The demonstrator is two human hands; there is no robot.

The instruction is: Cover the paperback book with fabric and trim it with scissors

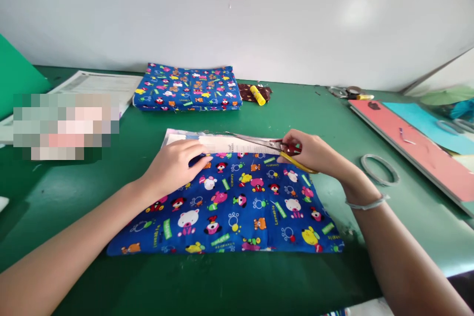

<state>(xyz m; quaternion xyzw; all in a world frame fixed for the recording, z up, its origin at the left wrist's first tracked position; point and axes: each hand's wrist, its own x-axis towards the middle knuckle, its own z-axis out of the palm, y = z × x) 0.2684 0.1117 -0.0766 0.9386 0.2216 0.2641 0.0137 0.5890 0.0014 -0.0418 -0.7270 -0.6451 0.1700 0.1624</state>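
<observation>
A blue cloth (237, 207) printed with cartoon animals lies flat on the green table (289, 118). My left hand (177, 160) rests on its upper left edge, thumb and fingers closed together there; whether it grips the cloth is too small to tell. In my right hand (303, 153) is a pair of scissors (292, 158) with yellow and red on the handles. Its long blades point left, over a strip of printed paper (222, 144) that shows beyond the cloth's far edge. Part of the handles is hidden by my fingers.
Behind the cloth sits a folded stack of the same fabric (188, 89), beside a glue stick (258, 95) on brown cloth. Papers (92, 84) lie at the back left, near a blurred patch. A grey ring (380, 170) and a pink board (411, 143) are on the right.
</observation>
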